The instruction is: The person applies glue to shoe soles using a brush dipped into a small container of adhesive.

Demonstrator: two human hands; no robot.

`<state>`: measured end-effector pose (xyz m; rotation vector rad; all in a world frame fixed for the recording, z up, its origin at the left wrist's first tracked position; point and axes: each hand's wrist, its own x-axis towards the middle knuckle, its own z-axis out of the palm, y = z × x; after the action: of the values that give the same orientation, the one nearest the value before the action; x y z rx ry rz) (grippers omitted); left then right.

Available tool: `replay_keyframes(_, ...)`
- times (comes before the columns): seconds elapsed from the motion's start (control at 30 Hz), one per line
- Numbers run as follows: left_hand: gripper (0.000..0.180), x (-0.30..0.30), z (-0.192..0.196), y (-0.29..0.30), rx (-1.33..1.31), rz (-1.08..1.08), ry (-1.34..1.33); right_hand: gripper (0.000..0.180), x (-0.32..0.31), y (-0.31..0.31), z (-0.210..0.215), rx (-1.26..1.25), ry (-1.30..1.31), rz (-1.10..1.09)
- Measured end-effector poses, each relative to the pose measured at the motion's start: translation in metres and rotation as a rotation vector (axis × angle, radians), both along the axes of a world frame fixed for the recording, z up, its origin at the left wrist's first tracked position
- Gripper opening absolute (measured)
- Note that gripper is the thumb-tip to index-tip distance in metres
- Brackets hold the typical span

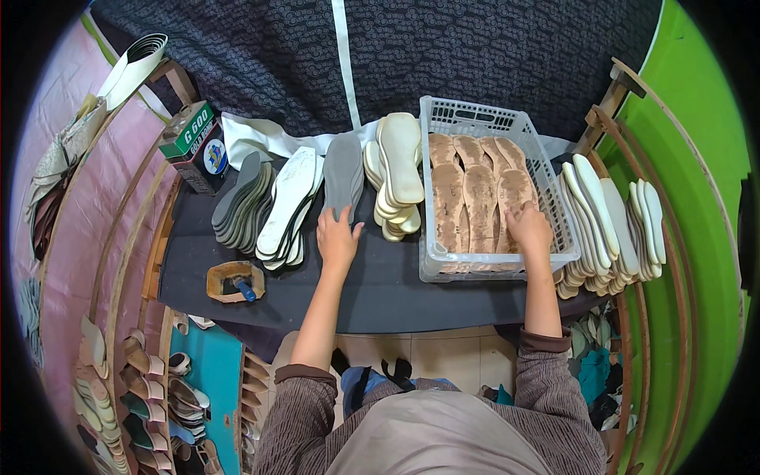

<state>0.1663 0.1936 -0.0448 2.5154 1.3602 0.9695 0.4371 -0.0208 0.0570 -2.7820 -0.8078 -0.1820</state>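
Observation:
My left hand [338,239] rests at the near end of a stack of grey insoles [343,170], its fingers and thumb spread apart. On the right, my right hand [530,228] lies over the front right pile of brown shoe insoles [467,202], fingers apart and slightly bent. These brown pieces stand in several piles inside a translucent plastic crate [499,267]. Cream padded insoles [400,162] are stacked between the grey ones and the crate. Left of my left hand sit white insoles [290,202] with dark undersides, then a dark grey fanned stack [244,202].
A cut-down container [235,282] with a blue-handled tool sits front left on the dark-covered table [372,301]. A green and black can [195,148] stands at the back left. More insole stacks [594,218] line the right edge. Wooden racks [142,372] with shoes flank the table.

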Motion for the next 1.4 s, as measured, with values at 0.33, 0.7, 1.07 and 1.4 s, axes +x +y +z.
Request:
replay_keyframes(0.33,0.028,-0.004,0.027,0.007,-0.034,-0.002,-0.05,0.039,0.003,0.001,-0.003,0.055,0.04,0.05)
replay_keyframes(0.7,0.024,-0.08,0.074,-0.084,0.22,0.162,-0.554,0.023,-0.01,0.0,0.008,0.253,-0.118,0.141)
replay_keyframes(1.07,0.021,-0.135,0.048,-0.168,-0.243,0.106,-1.298,0.07,-0.216,0.004,-0.037,1.052,1.182,0.919)
replay_keyframes(1.4,0.021,-0.216,0.032,-0.16,-0.768,-0.209,-0.988,0.029,-0.293,0.044,-0.056,0.489,1.438,1.023)
